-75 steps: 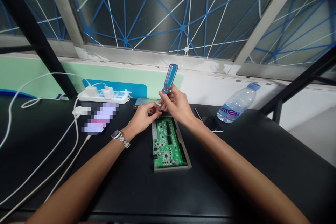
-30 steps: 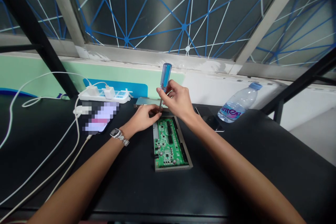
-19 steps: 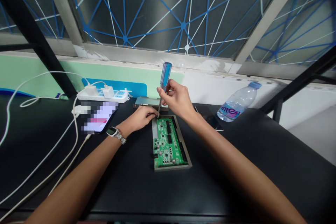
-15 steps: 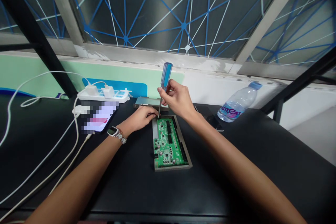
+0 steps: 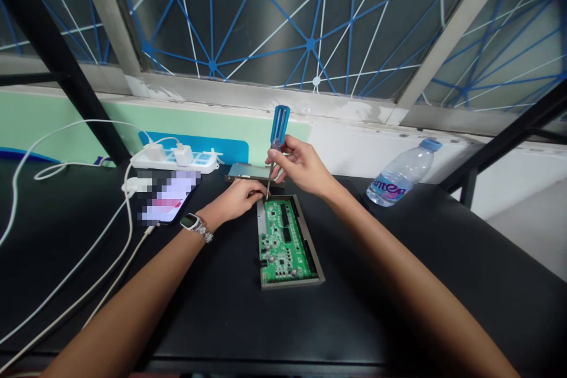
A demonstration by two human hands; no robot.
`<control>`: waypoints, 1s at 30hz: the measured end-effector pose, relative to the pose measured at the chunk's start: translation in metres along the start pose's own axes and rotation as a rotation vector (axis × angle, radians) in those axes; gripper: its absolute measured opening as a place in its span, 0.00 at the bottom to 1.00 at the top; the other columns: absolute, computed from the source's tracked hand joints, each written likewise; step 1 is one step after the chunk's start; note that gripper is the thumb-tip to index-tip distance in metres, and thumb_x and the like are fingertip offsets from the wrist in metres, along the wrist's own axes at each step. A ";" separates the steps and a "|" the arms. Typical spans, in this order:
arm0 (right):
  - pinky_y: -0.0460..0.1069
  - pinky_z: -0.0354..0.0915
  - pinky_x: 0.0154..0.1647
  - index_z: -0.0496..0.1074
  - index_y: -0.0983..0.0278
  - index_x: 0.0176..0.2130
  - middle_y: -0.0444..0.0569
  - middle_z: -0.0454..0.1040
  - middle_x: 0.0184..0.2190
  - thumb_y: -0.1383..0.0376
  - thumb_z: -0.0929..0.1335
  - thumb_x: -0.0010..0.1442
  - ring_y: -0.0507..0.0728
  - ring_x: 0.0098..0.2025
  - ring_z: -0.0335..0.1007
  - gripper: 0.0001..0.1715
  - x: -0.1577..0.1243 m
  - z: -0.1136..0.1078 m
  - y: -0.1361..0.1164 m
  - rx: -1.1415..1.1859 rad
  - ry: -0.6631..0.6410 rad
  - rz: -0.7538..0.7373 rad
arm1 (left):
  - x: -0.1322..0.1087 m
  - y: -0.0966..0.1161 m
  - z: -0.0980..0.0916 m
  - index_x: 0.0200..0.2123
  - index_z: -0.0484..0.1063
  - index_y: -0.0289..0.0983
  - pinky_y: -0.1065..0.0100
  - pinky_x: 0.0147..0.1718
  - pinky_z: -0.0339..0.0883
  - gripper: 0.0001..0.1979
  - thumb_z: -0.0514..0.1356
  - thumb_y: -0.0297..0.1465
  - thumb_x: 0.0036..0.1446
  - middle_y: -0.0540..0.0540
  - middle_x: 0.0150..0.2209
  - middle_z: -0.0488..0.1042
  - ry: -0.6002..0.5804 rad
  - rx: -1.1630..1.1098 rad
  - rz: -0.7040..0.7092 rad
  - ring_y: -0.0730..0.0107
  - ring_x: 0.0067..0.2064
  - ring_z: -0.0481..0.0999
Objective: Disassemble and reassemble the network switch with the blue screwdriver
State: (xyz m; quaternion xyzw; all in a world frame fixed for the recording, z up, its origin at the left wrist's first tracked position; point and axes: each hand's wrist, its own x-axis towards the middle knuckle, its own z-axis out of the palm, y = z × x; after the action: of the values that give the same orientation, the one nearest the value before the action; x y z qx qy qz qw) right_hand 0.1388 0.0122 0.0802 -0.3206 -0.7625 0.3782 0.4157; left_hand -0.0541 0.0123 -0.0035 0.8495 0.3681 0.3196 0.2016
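Observation:
A green circuit board lies in a shallow grey metal tray on the black table. My right hand pinches a screwdriver with a blue, partly clear handle. The screwdriver stands nearly upright, its tip down at the board's far left corner. Beside that corner my left hand has its fingers pressed together close to the tip; whatever they hold, if anything, is too small to make out. Behind both hands sits a flat metal box, partly hidden by them.
At the left lie a lit phone, a white power strip with chargers, and several white cables. A tilted water bottle is at the back right. Window frames and a low wall close off the back.
The screwdriver handle has turned and tilts slightly less to the right. My right hand's fingers have shifted on it, and the right wrist and forearm have moved a little. My left hand has stayed put.

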 end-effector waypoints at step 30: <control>0.50 0.62 0.28 0.64 0.59 0.34 0.44 0.71 0.28 0.51 0.66 0.63 0.54 0.26 0.69 0.15 -0.003 0.011 0.002 -0.292 0.237 -0.041 | -0.001 0.036 0.022 0.42 0.69 0.37 0.61 0.39 0.69 0.07 0.52 0.29 0.66 0.43 0.36 0.76 0.270 0.181 -0.018 0.59 0.38 0.77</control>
State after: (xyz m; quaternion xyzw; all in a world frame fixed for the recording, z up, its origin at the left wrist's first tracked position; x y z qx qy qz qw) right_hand 0.1312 0.0081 0.0733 -0.4042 -0.7614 0.2143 0.4593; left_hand -0.0220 -0.0143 0.0012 0.8102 0.4267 0.3947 0.0755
